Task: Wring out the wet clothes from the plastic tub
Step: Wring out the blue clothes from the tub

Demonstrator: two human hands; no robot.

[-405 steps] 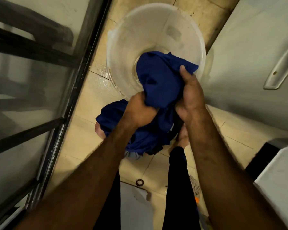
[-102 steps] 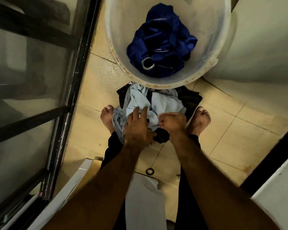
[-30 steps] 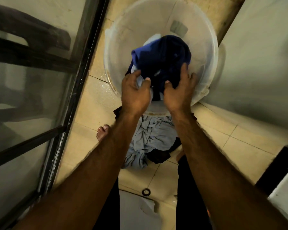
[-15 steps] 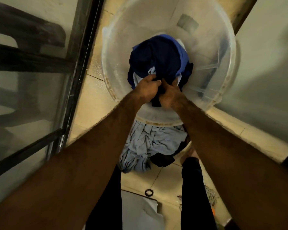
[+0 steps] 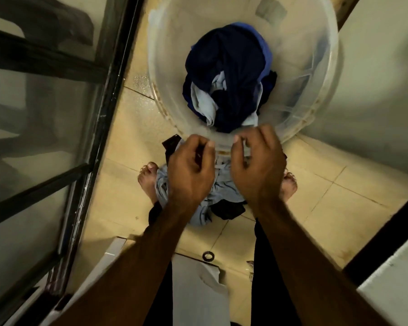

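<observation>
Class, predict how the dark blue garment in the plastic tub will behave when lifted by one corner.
Probably floppy: the dark blue garment lies crumpled in folds, so it should sag. Likely heavy if still wet. It may drag up the pale cloth tangled in it.

**Wet cloth, cloudy plastic, shiny tile**

The round translucent white plastic tub (image 5: 165, 67) has a smooth, cloudy wall, with a brownish stain along its rim. Inside it, the dark navy cloth (image 5: 229, 67) lies in heavy, smooth folds with a faint sheen. It is wound with a pale blue cloth (image 5: 201, 102) that looks matt. The crumpled pale grey-blue cloth heap (image 5: 220, 192) on the floor is soft and creased. The beige floor tiles (image 5: 118, 184) are glossy and beaded with droplets beside the tub. The dark metal door frame (image 5: 108, 90) holds smooth, reflecting glass (image 5: 33, 114). The off-white wall (image 5: 375, 90) is matt.
</observation>
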